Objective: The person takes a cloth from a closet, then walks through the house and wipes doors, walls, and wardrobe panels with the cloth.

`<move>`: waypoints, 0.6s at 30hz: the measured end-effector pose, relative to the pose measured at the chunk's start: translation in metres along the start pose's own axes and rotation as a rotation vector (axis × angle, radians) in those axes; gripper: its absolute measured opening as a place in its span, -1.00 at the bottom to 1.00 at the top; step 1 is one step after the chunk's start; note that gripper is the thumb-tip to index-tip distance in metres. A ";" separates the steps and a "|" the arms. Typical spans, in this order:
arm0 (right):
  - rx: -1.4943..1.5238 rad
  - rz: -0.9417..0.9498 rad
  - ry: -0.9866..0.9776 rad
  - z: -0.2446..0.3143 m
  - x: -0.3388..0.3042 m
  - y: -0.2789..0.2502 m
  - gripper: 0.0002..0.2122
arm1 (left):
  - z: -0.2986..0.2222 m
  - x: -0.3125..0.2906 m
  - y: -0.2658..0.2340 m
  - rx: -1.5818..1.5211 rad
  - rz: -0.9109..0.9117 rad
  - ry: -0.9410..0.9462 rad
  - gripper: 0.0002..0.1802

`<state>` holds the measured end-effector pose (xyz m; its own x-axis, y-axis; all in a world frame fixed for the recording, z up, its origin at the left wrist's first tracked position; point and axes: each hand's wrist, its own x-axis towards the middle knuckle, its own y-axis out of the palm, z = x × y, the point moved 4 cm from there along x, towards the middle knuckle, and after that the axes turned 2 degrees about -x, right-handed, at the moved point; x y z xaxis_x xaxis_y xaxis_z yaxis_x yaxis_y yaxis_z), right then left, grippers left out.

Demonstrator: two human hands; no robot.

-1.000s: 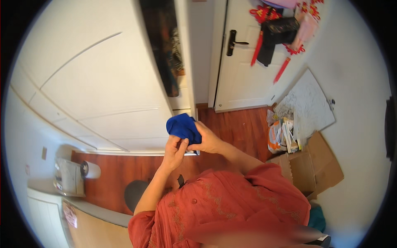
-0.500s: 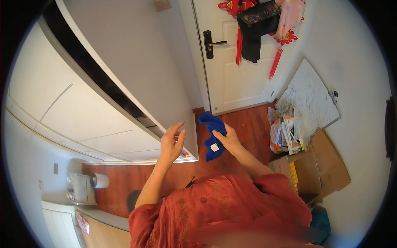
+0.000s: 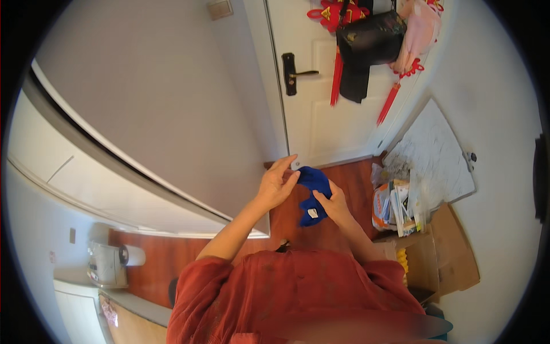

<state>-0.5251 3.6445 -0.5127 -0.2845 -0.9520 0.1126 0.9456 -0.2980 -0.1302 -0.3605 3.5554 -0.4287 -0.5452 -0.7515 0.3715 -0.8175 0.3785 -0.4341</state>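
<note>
A soft blue cloth item (image 3: 315, 179) with a white tag hangs in front of my body; its exact kind does not show. My right hand (image 3: 337, 207) grips its right side, with the thumb lying over the fabric. Close by its upper left edge is my left hand (image 3: 276, 186), fingers stretched out and thumb apart. The left fingertips are at or almost at the cloth, and I cannot tell whether they touch it.
A sliding cabinet panel (image 3: 172, 114) fills the left. Ahead stands a white door (image 3: 321, 132) hung with a black bag (image 3: 372, 43) and red tassels. An open cardboard box (image 3: 452, 246), a pile of books (image 3: 404, 206) and a stained white board (image 3: 435, 149) line the right wall.
My left hand has moved right and up to the cloth's edge. The right hand and cloth have shifted slightly right in view. The cabinet's dark gap looks narrower.
</note>
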 end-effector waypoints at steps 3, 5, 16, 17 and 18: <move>-0.035 -0.076 -0.092 -0.001 0.019 -0.007 -0.67 | 0.021 0.019 0.012 -0.074 0.021 -0.027 -0.53; -0.024 -0.054 -0.059 -0.002 0.038 -0.011 -0.67 | 0.033 0.032 0.020 -0.057 0.038 -0.051 -0.52; 0.153 0.416 0.069 -0.036 0.125 0.040 -0.65 | 0.095 0.003 0.028 -0.008 -0.167 -0.328 -0.16; 0.104 0.480 0.038 -0.040 0.133 0.048 -0.64 | 0.101 -0.004 0.031 0.015 -0.255 -0.371 -0.16; 0.056 0.547 0.006 -0.047 0.137 0.056 -0.63 | 0.103 -0.011 0.038 -0.046 -0.342 -0.341 -0.11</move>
<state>-0.5188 3.4941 -0.5504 0.2501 -0.9675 0.0373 0.9628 0.2445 -0.1152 -0.3664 3.5219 -0.5340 -0.1579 -0.9683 0.1934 -0.9509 0.0963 -0.2940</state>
